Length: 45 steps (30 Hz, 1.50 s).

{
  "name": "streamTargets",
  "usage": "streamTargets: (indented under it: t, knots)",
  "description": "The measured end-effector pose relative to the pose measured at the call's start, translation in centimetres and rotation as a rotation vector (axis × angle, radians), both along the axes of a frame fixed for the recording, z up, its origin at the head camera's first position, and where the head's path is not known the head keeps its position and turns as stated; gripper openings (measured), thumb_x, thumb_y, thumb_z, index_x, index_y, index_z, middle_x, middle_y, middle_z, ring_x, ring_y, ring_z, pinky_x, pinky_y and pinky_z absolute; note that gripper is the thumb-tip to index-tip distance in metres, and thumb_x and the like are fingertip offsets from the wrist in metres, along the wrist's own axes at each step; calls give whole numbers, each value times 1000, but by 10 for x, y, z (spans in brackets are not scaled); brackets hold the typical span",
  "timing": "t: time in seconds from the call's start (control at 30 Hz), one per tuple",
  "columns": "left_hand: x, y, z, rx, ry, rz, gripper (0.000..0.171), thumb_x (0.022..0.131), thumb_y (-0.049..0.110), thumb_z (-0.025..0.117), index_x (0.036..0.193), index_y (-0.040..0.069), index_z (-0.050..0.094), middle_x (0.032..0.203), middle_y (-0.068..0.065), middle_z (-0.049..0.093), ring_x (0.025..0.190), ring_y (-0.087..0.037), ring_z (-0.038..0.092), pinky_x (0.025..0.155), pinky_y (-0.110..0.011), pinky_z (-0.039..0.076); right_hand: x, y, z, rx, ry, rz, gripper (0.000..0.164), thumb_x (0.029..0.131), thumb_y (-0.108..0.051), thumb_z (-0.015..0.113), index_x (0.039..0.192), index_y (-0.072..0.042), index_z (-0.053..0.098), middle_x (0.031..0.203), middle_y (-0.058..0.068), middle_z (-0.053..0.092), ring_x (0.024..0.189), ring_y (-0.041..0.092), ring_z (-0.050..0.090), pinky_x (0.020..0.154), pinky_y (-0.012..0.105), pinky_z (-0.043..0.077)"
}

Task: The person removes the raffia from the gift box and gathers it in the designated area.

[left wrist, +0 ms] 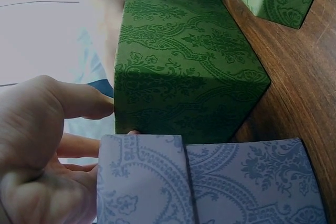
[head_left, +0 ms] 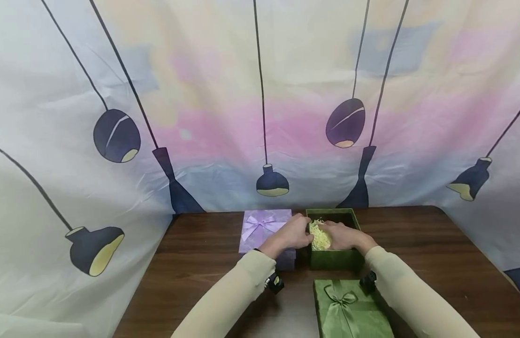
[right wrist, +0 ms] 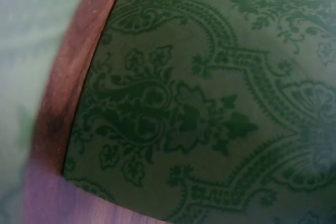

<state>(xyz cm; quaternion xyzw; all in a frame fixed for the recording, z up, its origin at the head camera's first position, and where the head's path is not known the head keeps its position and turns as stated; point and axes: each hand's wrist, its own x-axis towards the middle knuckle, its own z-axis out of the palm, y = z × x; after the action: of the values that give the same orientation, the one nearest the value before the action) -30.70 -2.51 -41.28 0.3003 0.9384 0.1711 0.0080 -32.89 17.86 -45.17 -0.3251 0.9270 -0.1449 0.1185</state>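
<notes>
An open green box (head_left: pixel 333 260) with a floral pattern stands at the back of the table. Pale yellow shredded paper (head_left: pixel 319 236) fills its left part. My left hand (head_left: pixel 291 232) grips the box's left rim; in the left wrist view the thumb (left wrist: pixel 92 100) meets the top edge of the green wall. Inside the box, my right hand (head_left: pixel 342 235) reaches from the right into the shredded paper, and its fingertips are hidden there. The right wrist view is filled by the green patterned wall (right wrist: pixel 210 103), without the hand.
Close to the left of the green box sits a lidded lilac box (head_left: pixel 248 245) with a ribbon bow, under my left forearm. A green lid (head_left: pixel 370 321) with a bow lies in front, beside my right sleeve. A printed cloth (head_left: pixel 226 117) hangs behind the wooden table (head_left: pixel 192 263).
</notes>
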Motion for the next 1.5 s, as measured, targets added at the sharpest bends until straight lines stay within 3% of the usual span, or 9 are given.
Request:
streamTargets:
  t: [0.17, 0.63, 0.97, 1.03, 1.1, 1.17, 1.27, 1.4, 1.5]
  knots:
    - [1, 0, 0, 3, -35, 8, 53, 87, 20, 66, 133, -5, 55, 127, -17, 60, 118, -23, 56, 100, -29, 46, -2, -1, -1, 46, -78, -20, 78, 89, -35, 70, 147, 5, 35, 146, 32, 38, 138, 52, 28, 106, 68, 26]
    - [-3, 0, 4, -1, -26, -11, 52, 88, 18, 64, 134, -3, 55, 126, -15, 60, 117, -22, 55, 97, -28, 46, -5, -3, -1, 96, -70, -58, 61, 92, -8, 64, 146, 3, 38, 146, 35, 35, 133, 53, 35, 103, 67, 33]
    - [-2, 0, 5, -15, -17, -32, 51, 87, 19, 63, 132, -3, 57, 123, -15, 62, 117, -22, 56, 97, -26, 46, -3, -1, 1, 82, -67, -52, 66, 89, -22, 72, 144, 2, 43, 141, 26, 48, 130, 44, 45, 102, 56, 41]
    - [-1, -1, 4, -19, -18, -32, 51, 86, 18, 62, 133, -4, 57, 124, -16, 63, 117, -22, 56, 98, -26, 46, -2, -2, 0, 67, -58, -52, 61, 89, -15, 71, 142, 0, 47, 138, 21, 53, 120, 38, 55, 98, 52, 46]
    - [-1, -1, 2, -15, -9, -29, 52, 85, 18, 63, 132, -4, 57, 123, -16, 63, 117, -22, 56, 99, -26, 45, 0, -3, 0, 49, -53, -70, 57, 88, -6, 69, 141, -1, 49, 129, 19, 61, 90, 27, 64, 84, 45, 53]
    - [-1, -1, 1, -9, -8, -32, 51, 86, 18, 63, 132, -4, 57, 123, -16, 64, 117, -23, 56, 99, -27, 45, 0, -4, -1, 44, -55, -102, 56, 87, 0, 66, 141, -3, 51, 124, 17, 64, 65, 17, 54, 68, 36, 50]
    - [-4, 0, 2, -9, -19, -36, 51, 87, 18, 63, 133, -4, 56, 123, -16, 63, 118, -23, 56, 100, -28, 45, -1, -4, 1, 46, -52, -126, 60, 83, 5, 63, 141, -3, 50, 125, 18, 64, 59, 10, 43, 62, 31, 40]
    - [-5, 0, 2, -14, -39, -31, 50, 88, 18, 62, 134, -3, 56, 124, -15, 63, 118, -23, 55, 100, -28, 45, -2, -2, 1, 11, -19, -68, 60, 81, 7, 63, 139, -3, 52, 136, 18, 57, 94, 21, 65, 79, 38, 52]
    - [-6, -1, 2, -5, -33, -34, 50, 87, 17, 63, 133, -3, 57, 123, -16, 63, 115, -23, 56, 98, -28, 45, -2, -1, 1, -20, 3, -22, 59, 81, 7, 64, 138, -4, 54, 135, 17, 58, 115, 33, 60, 89, 47, 52]
